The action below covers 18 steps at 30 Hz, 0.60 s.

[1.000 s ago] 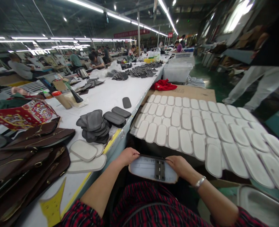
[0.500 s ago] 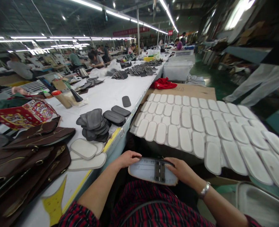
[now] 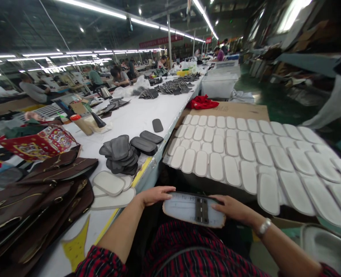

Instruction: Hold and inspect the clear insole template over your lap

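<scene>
In front of my lap I hold an oblong hinged board (image 3: 178, 207) with rounded ends. Its pale, bluish face carries handwritten marks, and a dark metal hinge (image 3: 201, 211) runs across it. My left hand (image 3: 157, 195) grips the upper left edge, fingers along the top. At the right end my right hand (image 3: 231, 207) grips it, its fingertips on the face near the hinge. The board's underside is hidden. Beyond it, rows of white oval pads with grey rims (image 3: 216, 166) cover a cardboard surface. Stacked dark grey oval pads (image 3: 120, 148) lie on the table to the left.
The long white table (image 3: 124, 119) has a yellow-marked edge beside my left arm. On it are loose white pads (image 3: 109, 182), brown leather pieces (image 3: 52, 196), a red patterned box (image 3: 47, 142) and an orange-capped bottle (image 3: 81, 125). A red cloth (image 3: 203, 102) lies ahead; people work farther back.
The scene has shifted slightly right in view. Both hands still hold the board in much the same position. The person at the right edge now shows less.
</scene>
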Motion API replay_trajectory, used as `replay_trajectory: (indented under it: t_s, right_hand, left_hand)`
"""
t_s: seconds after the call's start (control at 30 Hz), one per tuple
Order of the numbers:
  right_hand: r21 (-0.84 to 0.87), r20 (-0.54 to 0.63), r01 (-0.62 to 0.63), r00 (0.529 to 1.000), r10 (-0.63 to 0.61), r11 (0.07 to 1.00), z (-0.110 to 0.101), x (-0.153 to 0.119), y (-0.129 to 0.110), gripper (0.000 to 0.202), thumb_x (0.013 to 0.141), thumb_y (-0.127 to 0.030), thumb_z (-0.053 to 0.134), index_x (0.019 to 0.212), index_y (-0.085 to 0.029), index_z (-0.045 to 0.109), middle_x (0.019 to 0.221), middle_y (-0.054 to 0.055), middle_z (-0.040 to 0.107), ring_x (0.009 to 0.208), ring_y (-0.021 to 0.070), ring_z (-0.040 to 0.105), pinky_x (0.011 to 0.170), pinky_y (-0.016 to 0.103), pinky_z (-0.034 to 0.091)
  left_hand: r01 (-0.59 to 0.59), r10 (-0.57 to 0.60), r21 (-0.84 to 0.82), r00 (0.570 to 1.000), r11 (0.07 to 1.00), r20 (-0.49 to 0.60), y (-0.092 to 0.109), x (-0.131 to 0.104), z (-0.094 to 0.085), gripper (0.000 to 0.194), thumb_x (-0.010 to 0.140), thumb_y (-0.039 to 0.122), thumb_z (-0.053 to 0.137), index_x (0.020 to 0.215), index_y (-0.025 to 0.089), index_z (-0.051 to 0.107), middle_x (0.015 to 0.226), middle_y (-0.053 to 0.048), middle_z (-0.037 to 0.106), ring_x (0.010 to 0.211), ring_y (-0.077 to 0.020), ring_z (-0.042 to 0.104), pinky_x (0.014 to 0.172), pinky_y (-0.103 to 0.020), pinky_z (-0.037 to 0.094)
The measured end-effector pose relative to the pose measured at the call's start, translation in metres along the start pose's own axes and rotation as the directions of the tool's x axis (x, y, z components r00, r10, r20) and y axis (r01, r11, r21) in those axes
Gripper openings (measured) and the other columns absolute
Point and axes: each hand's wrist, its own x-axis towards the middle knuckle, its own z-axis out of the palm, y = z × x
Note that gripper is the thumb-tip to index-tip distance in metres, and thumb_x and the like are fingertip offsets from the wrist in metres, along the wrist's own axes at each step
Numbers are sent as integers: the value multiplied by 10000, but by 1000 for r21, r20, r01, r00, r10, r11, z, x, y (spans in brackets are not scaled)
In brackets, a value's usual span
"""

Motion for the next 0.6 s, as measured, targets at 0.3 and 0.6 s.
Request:
replay_trajectory:
  t_s: [0.3, 0.6]
  right_hand:
    - [-411, -244, -304, 945, 218, 859, 24, -18, 4, 471, 888, -452, 266, 800, -71, 529, 801, 117, 532, 630, 127, 510, 473, 202, 341]
    - [-601, -56, -130, 991, 121, 789, 14, -7, 28, 334, 838, -100, 238, 852, -45, 567, 875, 138, 536, 589, 69, 495, 488, 163, 329]
  left_hand:
    - [283, -22, 364, 815, 887, -580, -19, -8, 20, 343, 675, 417, 463, 562, 94, 482, 524, 4, 416, 513, 10, 289, 535, -192, 140]
    - [277, -348, -247, 880, 929, -324, -16, -2, 7, 277, 573, 340, 494, 721, 107, 493, 694, -51, 560, 647, -123, 556, 550, -222, 462]
